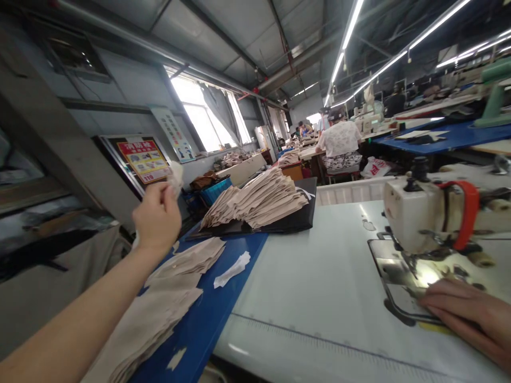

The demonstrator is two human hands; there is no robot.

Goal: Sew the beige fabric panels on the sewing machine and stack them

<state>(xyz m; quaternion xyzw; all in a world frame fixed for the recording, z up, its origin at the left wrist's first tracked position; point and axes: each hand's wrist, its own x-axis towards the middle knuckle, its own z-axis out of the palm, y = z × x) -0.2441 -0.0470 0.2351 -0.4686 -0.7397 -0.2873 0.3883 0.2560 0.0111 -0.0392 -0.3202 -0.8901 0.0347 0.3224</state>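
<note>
Hands well apart: left hand [157,218] raised with a pale scrap [176,178], right hand [467,311] low at the sewing machine [407,213].
The left's fingers are curled closed on the scrap, which shows just above them; it looks light and limp, best pinched at an edge. The right's fingers lie extended together; I cannot tell whether they hold anything. Below the left hand, beige pieces [159,314] lie on the blue worktop [215,308].

A small, pale, blurred scrap [176,178] stuck up from your left hand [157,215]. The white sewing machine [408,213], bearing a curved orange part [468,213], stood upright with a bright glow beneath its head, beside your right hand [469,311].
</note>
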